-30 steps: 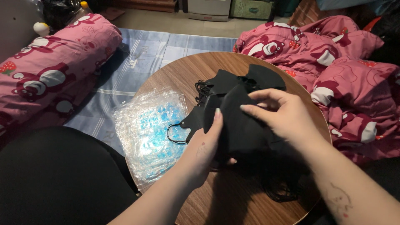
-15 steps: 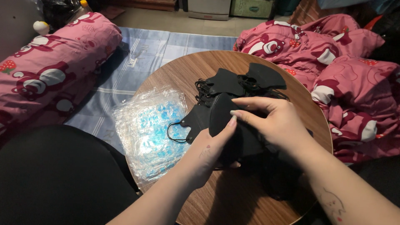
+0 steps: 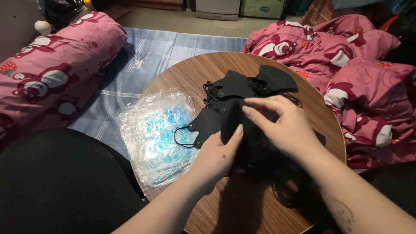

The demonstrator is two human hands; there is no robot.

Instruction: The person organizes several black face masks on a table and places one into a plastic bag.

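Clear plastic packages (image 3: 156, 134) with blue print lay stacked at the left edge of the round wooden table (image 3: 225, 69). My left hand (image 3: 216, 156) and right hand (image 3: 288, 125) pinched one black mask (image 3: 236, 119) between them, above the pile of black masks (image 3: 253, 84).

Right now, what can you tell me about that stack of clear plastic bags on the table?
The stack of clear plastic bags lies flat on the left part of the round wooden table, its near corner reaching the table's edge. The bags look thin, glossy and crinkled, with blue print showing through the layers. They sit unevenly fanned, edges not aligned. A black ear loop of a face mask rests on the right edge. Neither hand touches the stack; the left hand is nearest.
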